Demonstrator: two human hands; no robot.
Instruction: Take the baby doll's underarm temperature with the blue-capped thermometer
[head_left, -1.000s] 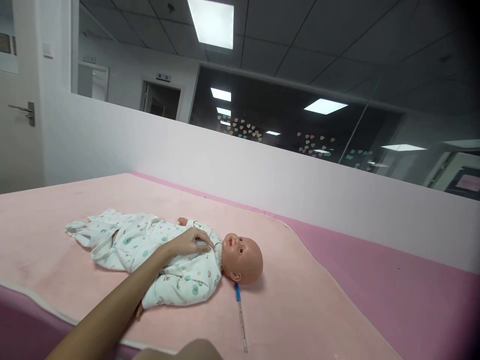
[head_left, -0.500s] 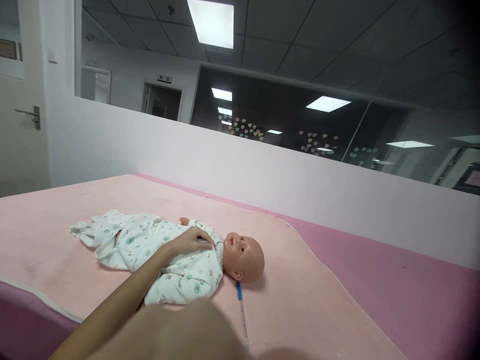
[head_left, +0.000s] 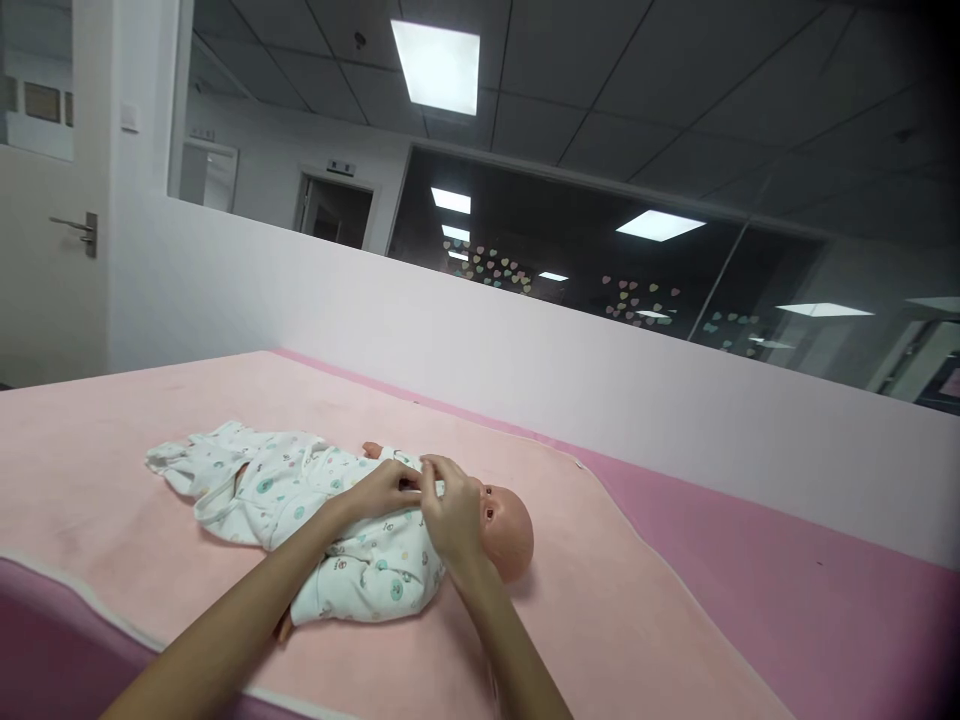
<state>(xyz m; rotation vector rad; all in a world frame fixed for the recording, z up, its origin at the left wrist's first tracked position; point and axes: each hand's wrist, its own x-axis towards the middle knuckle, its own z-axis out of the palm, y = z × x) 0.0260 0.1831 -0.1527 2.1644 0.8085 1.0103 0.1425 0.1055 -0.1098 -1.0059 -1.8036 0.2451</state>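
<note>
A baby doll lies on its back, its head to the right, in a white baby outfit with a small coloured print. At the neck of the outfit my left hand is closed, thumb and fingers pinched at the cloth near the collar. Facing it, my right hand is also closed at the collar, with bent fingertips close to the left ones. The right hand covers the doll's mouth and chin. What exactly lies between the fingertips is partly hidden.
A pink padded mat lies under the doll, with a pale edging. Behind it runs a low white wall below a window with heart stickers. A door stands at the far left. The thin blue-ended stick seen earlier is mostly behind my right forearm.
My right hand has come up from the blurred foreground to the doll's collar and meets my left hand. The left hand has stayed at the neck. The view has tilted slightly.
</note>
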